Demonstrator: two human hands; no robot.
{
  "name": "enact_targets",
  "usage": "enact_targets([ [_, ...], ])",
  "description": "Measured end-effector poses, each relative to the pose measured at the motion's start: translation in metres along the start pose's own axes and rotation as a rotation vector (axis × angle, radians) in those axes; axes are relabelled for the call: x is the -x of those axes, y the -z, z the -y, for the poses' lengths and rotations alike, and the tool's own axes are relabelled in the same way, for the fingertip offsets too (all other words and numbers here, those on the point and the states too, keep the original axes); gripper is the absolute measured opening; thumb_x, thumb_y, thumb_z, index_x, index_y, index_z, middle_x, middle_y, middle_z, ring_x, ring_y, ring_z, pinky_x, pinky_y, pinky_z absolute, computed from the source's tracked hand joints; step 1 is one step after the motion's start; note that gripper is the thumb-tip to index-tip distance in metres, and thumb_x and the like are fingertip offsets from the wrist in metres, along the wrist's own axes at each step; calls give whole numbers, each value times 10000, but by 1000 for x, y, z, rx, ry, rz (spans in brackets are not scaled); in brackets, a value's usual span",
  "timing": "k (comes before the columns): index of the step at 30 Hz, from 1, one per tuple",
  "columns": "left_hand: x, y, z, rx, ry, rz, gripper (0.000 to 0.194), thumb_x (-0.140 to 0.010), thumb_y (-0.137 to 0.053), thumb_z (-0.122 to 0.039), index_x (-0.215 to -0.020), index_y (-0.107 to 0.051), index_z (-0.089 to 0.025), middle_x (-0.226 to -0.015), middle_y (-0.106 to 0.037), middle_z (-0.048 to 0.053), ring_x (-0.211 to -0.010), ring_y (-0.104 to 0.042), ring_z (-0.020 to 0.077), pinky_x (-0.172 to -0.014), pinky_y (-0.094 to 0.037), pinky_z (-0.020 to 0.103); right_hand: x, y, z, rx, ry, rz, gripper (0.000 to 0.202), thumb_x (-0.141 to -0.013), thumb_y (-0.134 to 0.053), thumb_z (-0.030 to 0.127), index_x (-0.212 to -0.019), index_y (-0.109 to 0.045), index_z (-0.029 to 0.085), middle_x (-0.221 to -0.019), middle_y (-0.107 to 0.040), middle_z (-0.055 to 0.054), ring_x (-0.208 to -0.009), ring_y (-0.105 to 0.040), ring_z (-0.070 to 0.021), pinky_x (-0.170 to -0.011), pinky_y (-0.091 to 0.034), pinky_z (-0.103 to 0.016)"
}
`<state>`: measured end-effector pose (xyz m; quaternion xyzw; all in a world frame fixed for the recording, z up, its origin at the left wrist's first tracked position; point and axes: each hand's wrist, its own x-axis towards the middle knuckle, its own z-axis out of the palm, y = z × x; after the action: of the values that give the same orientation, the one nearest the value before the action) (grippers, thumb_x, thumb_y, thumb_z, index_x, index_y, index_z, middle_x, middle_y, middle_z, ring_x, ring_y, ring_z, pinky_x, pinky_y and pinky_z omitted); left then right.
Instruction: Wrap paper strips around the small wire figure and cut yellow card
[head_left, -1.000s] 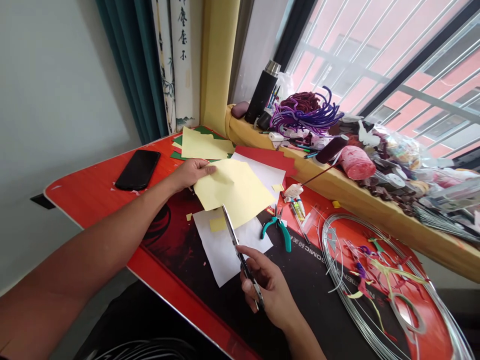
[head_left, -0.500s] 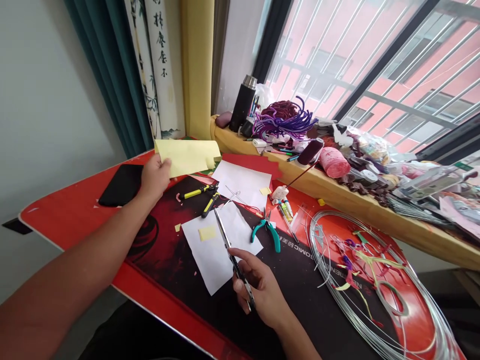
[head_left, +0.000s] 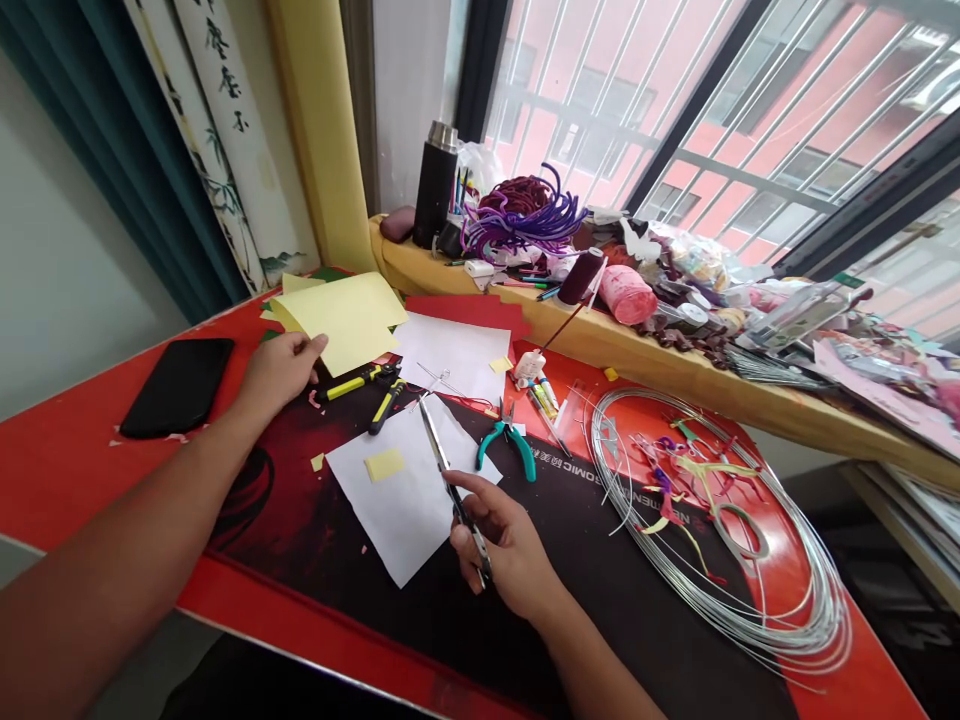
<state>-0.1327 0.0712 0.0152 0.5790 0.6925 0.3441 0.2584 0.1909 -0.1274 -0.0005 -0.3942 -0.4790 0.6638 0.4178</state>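
My left hand (head_left: 281, 372) is at the near left edge of a sheet of yellow paper (head_left: 349, 315), fingers curled and pinching that edge. The sheet rests low over other papers at the back of the table and has a notch cut in its right side. My right hand (head_left: 506, 545) holds a pair of scissors (head_left: 436, 440), blades together and pointing away from me. Beneath the blades lies a white sheet (head_left: 394, 540) with a small yellow paper piece (head_left: 385, 464) on it. Teal-handled pliers (head_left: 508, 442) lie just beyond my right hand.
Yellow-and-black pliers (head_left: 386, 405) lie behind the white sheet. A black phone (head_left: 178, 385) is on the left. Coiled silver wire (head_left: 817, 600) covers the table's right side. A glue bottle (head_left: 529, 366) stands near the crowded window ledge (head_left: 675, 400), which holds a black thermos (head_left: 435, 190).
My left hand has lowered the yellow paper from mid-air onto the papers at the back. The right hand still holds the scissors in nearly the same place. The view has shifted right.
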Motion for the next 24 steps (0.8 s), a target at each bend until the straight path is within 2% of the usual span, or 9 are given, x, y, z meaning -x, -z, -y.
enact_targets([
  [2,4,7,-3,-55,30,-7,428,-1076,-486,-473,-892,-679,-139,-692,-638,3,-600,-557,155,-586,-374,271,0,2,3,8,21,-49,689,-858,-858,610,-1413,-653,256,-790,-539,68,-396,-501,-46,-395,-311,-203],
  [5,11,11,-11,-150,33,-34,457,-1038,-541,-537,-841,-706,-158,-674,-622,-5,-645,-537,167,-619,-340,291,-1,3,7,43,40,-120,653,-877,-841,595,-1404,-666,252,-768,-503,78,-404,-511,-51,-414,-333,-208],
  [8,19,8,-23,-190,-36,-40,433,-1012,-555,-557,-896,-725,-176,-649,-587,-13,-667,-516,179,-632,-327,301,-3,4,7,35,49,-155,611,-888,-837,564,-1393,-674,260,-763,-480,85,-400,-510,-48,-419,-340,-209],
  [11,35,3,-36,-156,-159,168,407,-946,-601,-578,-969,-732,-194,-803,-694,19,-720,-588,196,-662,-395,307,-4,5,5,27,44,-161,590,-887,-842,532,-1387,-677,265,-769,-456,90,-393,-495,-40,-407,-338,-206],
  [14,61,-2,-45,-342,-335,469,393,-922,-622,-610,-1003,-754,-249,-853,-742,30,-770,-654,233,-673,-405,328,-4,5,3,48,44,-179,588,-887,-843,501,-1396,-671,262,-772,-454,90,-402,-484,-42,-398,-359,-209],
  [15,71,-4,-46,-428,-374,516,381,-923,-619,-600,-1014,-751,-254,-844,-740,32,-765,-666,244,-673,-406,338,-4,5,2,61,47,-187,586,-892,-837,492,-1403,-668,259,-766,-448,91,-406,-481,-45,-397,-365,-210],
  [17,90,-9,-45,-555,-423,515,401,-918,-632,-590,-1092,-738,-245,-917,-760,56,-818,-703,276,-714,-435,360,-4,5,1,94,53,-204,576,-906,-822,474,-1415,-665,255,-752,-428,95,-411,-474,-49,-398,-367,-211],
  [20,108,-19,-38,-614,-498,533,438,-900,-669,-553,-1179,-699,-217,-1123,-765,125,-1006,-727,346,-746,-457,378,-3,6,0,139,52,-231,560,-910,-817,454,-1415,-674,261,-769,-420,92,-412,-471,-46,-404,-376,-218],
  [24,110,-29,-31,-585,-402,549,413,-820,-762,-554,-1063,-661,-236,-1069,-765,125,-977,-720,369,-705,-433,379,-4,7,-1,170,52,-233,559,-911,-809,456,-1421,-676,271,-807,-451,76,-426,-490,-53,-412,-383,-231],
])
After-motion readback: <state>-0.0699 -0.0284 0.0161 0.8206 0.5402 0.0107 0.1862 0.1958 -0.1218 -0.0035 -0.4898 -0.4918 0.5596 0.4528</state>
